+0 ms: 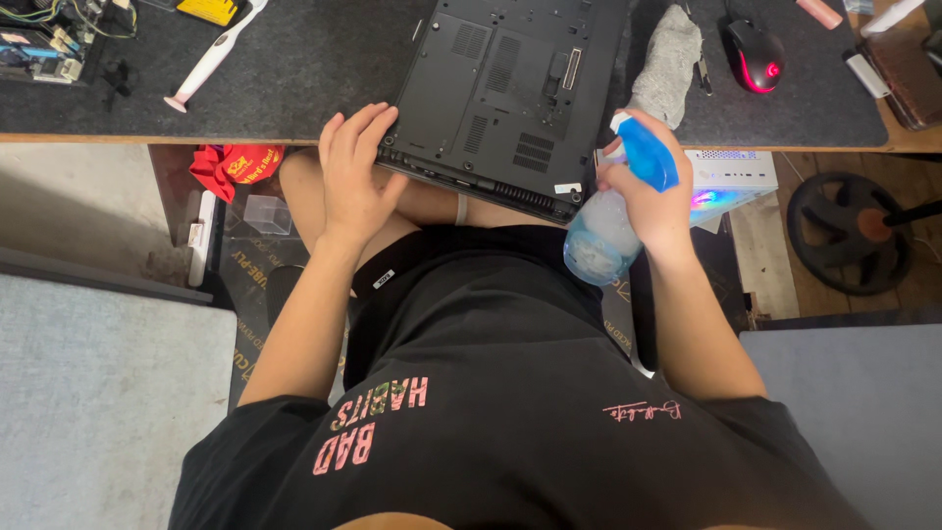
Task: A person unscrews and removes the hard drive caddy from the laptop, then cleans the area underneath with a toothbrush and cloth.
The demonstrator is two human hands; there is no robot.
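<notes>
Black plastic fills the upper middle of the frame: a laptop [510,93] lies upside down, its vented underside facing up, with its near edge jutting past the rim of the surface [147,137] toward the person's lap. The left hand [355,177] lies flat at the laptop's lower left corner, fingers [368,123] spread slightly apart and stretched out, tips touching the black casing, closed on nothing. The right hand [648,191], just right of the laptop's near corner, is wrapped around a spray bottle [613,211]: the fingers are clamped on its neck below the blue trigger head, and the clear, rounded body hangs tilted down to the lower left, over the person's black shorts.

A dark grey mat covers the surface. On it, just right of the laptop, lies a crumpled grey cloth [667,64], and beside that, further right, a black mouse [754,54] with a red glow. At the upper left of the frame a white and pink handled tool [211,57] lies slanted, well apart from the laptop, near a circuit board [39,44] with coloured wires. Below the surface, at centre left, a red cloth [240,165] sits on the floor, and at right a white lit computer case [731,177] shows behind the right hand.
</notes>
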